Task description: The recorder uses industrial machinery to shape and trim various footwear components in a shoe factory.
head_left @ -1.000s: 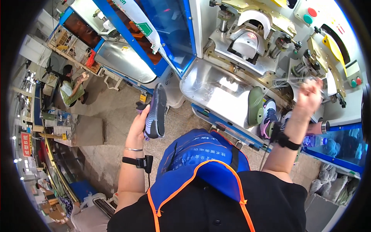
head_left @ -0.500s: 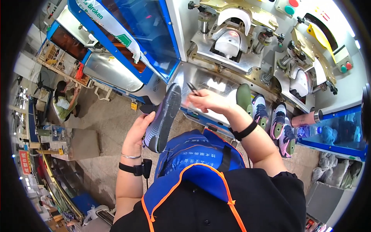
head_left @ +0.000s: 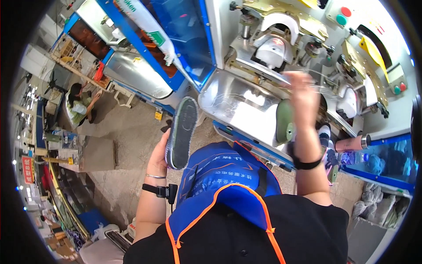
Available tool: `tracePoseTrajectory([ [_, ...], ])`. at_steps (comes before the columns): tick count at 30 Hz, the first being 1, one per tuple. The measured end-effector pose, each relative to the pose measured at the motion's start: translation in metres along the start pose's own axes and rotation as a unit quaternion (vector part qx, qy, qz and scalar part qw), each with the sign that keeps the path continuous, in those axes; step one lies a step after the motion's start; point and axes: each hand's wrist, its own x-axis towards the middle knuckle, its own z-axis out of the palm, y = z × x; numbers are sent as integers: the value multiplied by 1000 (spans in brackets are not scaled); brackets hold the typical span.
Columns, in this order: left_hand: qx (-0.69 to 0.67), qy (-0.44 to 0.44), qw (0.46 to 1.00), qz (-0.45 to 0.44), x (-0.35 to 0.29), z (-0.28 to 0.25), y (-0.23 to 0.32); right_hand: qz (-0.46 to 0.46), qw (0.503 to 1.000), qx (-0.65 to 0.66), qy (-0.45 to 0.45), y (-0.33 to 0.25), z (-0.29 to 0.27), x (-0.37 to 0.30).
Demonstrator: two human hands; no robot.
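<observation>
My left hand (head_left: pixel 159 148) grips a shoe (head_left: pixel 181 135) at its side, its dark grey sole turned up toward me and a striped edge showing around it. My right hand (head_left: pixel 303 90) is raised at the right, in front of the metal machine (head_left: pixel 271 53) with its white heel-shaped forms. Motion smears its fingers, so whether it holds anything is hidden. Below it, a green shoe last (head_left: pixel 285 122) lies on the shiny metal tray (head_left: pixel 224 97), where loose threads are scattered. Behind my right forearm, several striped shoes (head_left: pixel 324 132) are partly hidden.
A pink tumbler (head_left: pixel 351 144) and a clear water bottle (head_left: pixel 354 157) lie right of the shoes. Red and green buttons (head_left: pixel 341 20) sit on the machine's panel. A blue-framed door (head_left: pixel 189 39) stands open at the upper left. Far left, another person (head_left: pixel 80 103) sits.
My right hand has swung away from the shoe, up and right toward the machine; the dark pointed tool seen in it is not visible now. The shoe has tipped more upright, and the view has shifted.
</observation>
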Motion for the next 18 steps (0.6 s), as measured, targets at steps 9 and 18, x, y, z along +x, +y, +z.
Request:
tracePoseTrajectory([
  [9,87,-48,995,11,1,45,10,179,868,369,-279,58,61,-15],
  [18,-104,49,990,86,6,-57,-3,-43,919,308,243,48,-83,50],
])
